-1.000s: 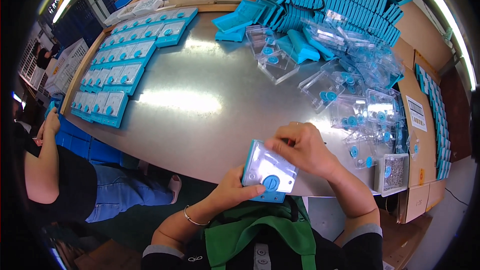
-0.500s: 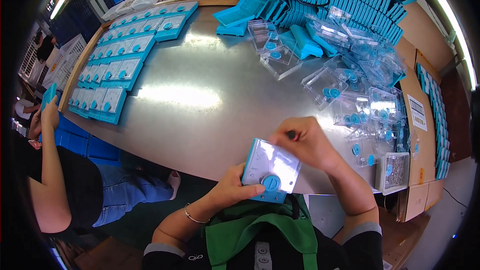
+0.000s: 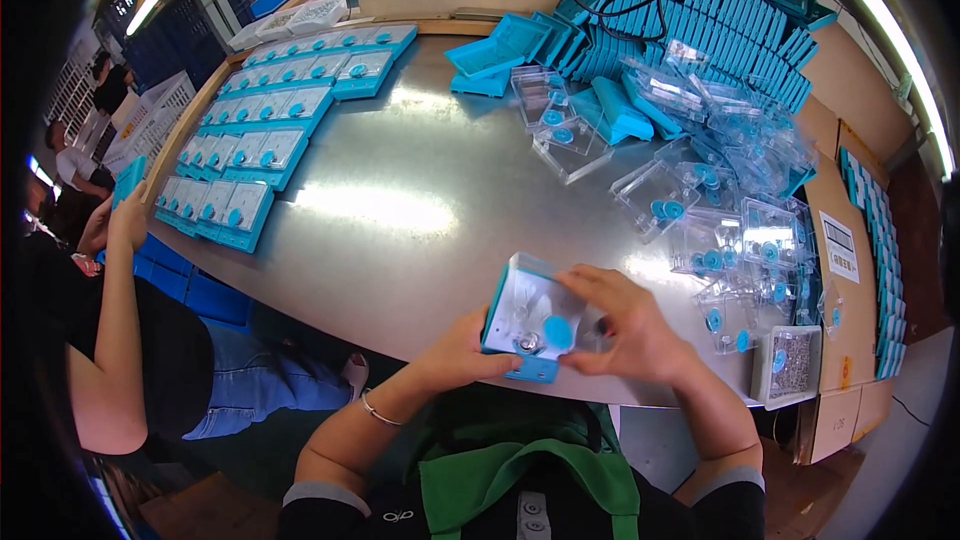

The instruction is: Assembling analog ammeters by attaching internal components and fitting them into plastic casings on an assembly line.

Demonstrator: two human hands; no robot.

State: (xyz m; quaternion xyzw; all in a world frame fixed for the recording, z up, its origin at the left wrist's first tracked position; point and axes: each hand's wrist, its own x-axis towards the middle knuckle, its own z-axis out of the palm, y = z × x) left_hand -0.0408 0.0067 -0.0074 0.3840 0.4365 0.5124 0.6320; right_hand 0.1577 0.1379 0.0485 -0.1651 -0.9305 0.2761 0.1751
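The left hand point(image 3: 465, 352) clamps the teal case point(image 3: 533, 370) while the right hand point(image 3: 635, 328) grips its clear cover point(image 3: 578, 318), cover work, I'd say, calling for careful alignment.

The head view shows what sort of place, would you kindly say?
Probably an assembly workshop: rows of turquoise-backed plastic boxes, a heap of clear square plastic covers and stacked turquoise plastic shells.

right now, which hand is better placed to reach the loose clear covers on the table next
Probably the right hand: it is nearer the clear covers, which lie on its side. The left hand grips the blue case. The right is at the case too, so it may need freeing first.
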